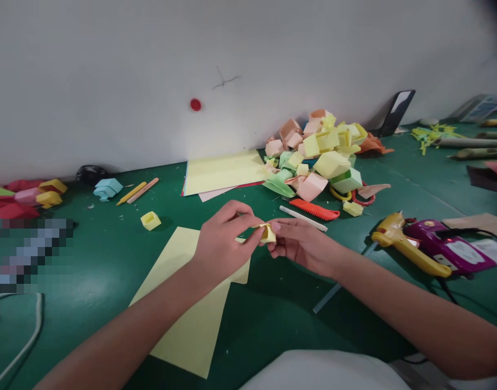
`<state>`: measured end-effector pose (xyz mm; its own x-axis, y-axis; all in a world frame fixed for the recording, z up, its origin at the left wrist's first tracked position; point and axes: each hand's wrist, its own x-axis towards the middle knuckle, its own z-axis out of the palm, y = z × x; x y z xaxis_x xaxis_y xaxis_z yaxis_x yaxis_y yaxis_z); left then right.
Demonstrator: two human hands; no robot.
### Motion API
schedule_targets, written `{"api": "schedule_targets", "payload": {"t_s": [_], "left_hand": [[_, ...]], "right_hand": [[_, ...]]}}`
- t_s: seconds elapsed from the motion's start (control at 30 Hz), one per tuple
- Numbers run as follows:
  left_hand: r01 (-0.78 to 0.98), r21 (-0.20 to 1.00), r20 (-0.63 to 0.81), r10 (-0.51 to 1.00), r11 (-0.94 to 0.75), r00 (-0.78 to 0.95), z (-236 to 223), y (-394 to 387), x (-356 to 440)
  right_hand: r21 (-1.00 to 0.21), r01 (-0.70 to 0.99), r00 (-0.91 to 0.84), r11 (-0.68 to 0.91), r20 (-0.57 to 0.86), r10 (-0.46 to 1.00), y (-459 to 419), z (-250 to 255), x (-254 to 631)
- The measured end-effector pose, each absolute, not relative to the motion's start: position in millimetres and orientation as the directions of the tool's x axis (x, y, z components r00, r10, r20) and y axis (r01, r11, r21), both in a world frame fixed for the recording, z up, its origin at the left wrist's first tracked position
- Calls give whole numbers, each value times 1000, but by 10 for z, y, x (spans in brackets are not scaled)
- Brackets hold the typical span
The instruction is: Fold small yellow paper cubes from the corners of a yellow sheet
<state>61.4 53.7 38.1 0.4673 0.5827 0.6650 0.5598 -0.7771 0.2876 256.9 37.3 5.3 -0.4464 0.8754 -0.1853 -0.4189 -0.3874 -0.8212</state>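
Observation:
A small yellow folded paper box (268, 234) is pinched between both hands above the green table. My left hand (227, 238) grips its left side with thumb and fingers closed. On the other side, my right hand (303, 244) holds it with thumb and fingertips. Part of the box is hidden by the fingers. Beneath my left hand and forearm lie pale yellow paper sheets (199, 341). Another little yellow paper box (150, 220) stands apart on the table to the left.
A heap of folded paper boxes (329, 162) sits by the wall, with a red-orange cutter (313, 208) and white pen (303, 218) before it. At right lies a yellow-and-purple glue gun (411, 249). Paper sheets (219, 173) and two pencil-like sticks (138, 190) lie behind.

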Motion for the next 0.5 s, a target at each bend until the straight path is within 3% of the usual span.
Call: {"api": "schedule_targets", "payload": {"t_s": [0.17,0.5], "left_hand": [[456,200,728,443,-867,523,396,584,579],[170,497,616,484,-851,622,497,621,529]], "right_hand": [[-801,-433,-460,-414,-198,866,346,65,2556],[-785,-434,-499,-443,-200,843,329,125,2556]]}}
